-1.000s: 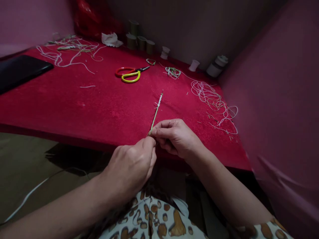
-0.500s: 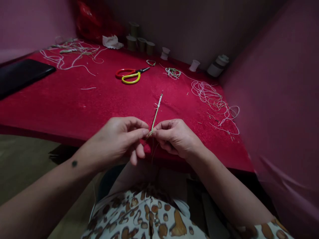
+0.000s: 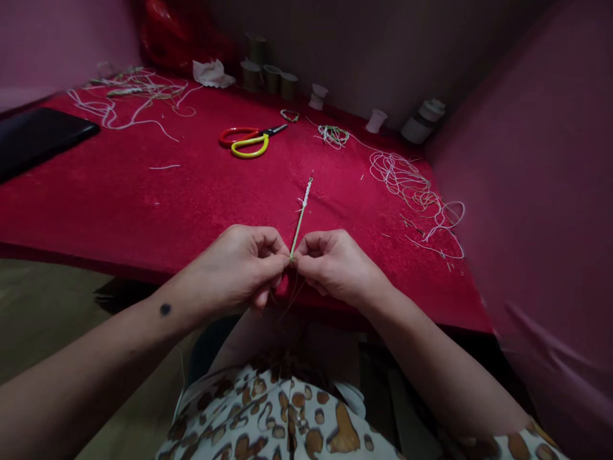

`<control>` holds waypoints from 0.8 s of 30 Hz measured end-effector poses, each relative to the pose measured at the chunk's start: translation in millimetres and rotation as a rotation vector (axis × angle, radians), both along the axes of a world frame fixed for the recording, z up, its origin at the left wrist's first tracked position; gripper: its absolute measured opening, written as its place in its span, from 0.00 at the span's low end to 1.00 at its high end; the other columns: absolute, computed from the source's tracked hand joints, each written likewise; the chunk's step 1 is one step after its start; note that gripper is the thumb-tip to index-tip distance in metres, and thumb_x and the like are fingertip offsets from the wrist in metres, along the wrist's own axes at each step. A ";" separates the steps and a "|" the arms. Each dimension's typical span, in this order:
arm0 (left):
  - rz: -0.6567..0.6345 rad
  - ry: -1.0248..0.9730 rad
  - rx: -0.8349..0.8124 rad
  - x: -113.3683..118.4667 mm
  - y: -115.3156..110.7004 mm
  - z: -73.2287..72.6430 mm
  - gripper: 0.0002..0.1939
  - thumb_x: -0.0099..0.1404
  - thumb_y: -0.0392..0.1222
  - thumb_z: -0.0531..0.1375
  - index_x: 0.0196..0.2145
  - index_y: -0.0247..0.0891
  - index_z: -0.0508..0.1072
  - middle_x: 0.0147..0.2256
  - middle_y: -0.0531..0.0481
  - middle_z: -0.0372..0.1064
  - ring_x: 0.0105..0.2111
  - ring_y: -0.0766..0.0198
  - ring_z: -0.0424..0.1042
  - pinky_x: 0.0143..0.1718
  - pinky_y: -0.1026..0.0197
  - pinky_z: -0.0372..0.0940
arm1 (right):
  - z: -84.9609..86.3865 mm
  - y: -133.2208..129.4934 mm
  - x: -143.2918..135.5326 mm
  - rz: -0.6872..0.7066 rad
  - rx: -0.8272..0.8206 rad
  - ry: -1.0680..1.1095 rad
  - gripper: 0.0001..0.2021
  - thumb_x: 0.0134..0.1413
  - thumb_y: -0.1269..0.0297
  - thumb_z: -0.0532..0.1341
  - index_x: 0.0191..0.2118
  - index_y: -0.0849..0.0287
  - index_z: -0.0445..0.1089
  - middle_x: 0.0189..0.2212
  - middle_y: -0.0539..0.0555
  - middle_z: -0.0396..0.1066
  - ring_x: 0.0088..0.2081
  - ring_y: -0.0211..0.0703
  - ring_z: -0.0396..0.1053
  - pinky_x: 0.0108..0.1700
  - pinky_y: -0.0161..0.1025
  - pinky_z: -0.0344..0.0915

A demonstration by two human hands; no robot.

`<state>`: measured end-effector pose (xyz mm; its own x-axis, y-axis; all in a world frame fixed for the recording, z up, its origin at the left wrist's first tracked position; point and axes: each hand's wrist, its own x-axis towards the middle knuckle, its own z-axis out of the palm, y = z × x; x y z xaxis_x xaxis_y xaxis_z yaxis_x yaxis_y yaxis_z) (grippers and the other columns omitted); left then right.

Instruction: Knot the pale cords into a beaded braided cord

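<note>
On the red-covered desk (image 3: 201,191), the braided cord (image 3: 299,222) runs lengthwise away from the left hand (image 3: 244,265) and right hand (image 3: 338,265), both pinching its near end.

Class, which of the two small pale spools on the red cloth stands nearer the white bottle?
The rightmost pale spool, just left of the white bottle; the other pale spool stands farther away, near the darker spools.

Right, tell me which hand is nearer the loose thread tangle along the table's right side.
Right. The right hand lies left of the thread tangle and nearer the person; the left hand is farther left, across the green cord.
</note>
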<state>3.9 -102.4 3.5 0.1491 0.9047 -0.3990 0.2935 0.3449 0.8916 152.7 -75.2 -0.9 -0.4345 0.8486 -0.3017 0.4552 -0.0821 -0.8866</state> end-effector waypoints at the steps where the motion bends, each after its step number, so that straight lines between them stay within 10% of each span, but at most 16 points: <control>1: -0.010 0.006 0.004 -0.1 0.3 -1.5 0.09 0.59 0.35 0.55 0.22 0.37 0.64 0.12 0.58 0.62 0.09 0.73 0.59 0.11 0.71 0.54 | -0.3 -0.3 -0.2 0.021 0.094 -0.050 0.05 0.44 0.74 0.57 0.22 0.62 0.63 0.13 0.44 0.57 0.16 0.29 0.53 0.18 0.29 0.48; 9: -0.025 0.113 0.044 1.2 1.1 -4.8 0.08 0.57 0.39 0.57 0.21 0.39 0.64 0.11 0.58 0.62 0.08 0.71 0.59 0.08 0.70 0.50 | 5.5 -22.5 4.8 0.058 0.581 -0.384 0.06 0.51 0.71 0.56 0.26 0.62 0.67 0.20 0.52 0.66 0.23 0.36 0.61 0.27 0.34 0.53; 22: 0.028 -0.307 -0.161 1.1 -2.0 -1.8 0.10 0.61 0.38 0.54 0.22 0.38 0.64 0.12 0.56 0.61 0.07 0.74 0.54 0.07 0.72 0.48 | -6.6 -87.0 13.8 0.525 0.425 -0.331 0.07 0.51 0.73 0.56 0.25 0.62 0.68 0.22 0.53 0.69 0.21 0.36 0.62 0.25 0.35 0.58; 24: 0.033 -0.317 -0.137 1.1 -3.8 -2.9 0.10 0.61 0.39 0.55 0.23 0.39 0.64 0.11 0.57 0.60 0.07 0.74 0.53 0.07 0.72 0.49 | 2.2 -77.4 19.1 0.359 0.404 -0.176 0.07 0.54 0.72 0.55 0.29 0.62 0.70 0.27 0.55 0.71 0.27 0.38 0.67 0.31 0.35 0.63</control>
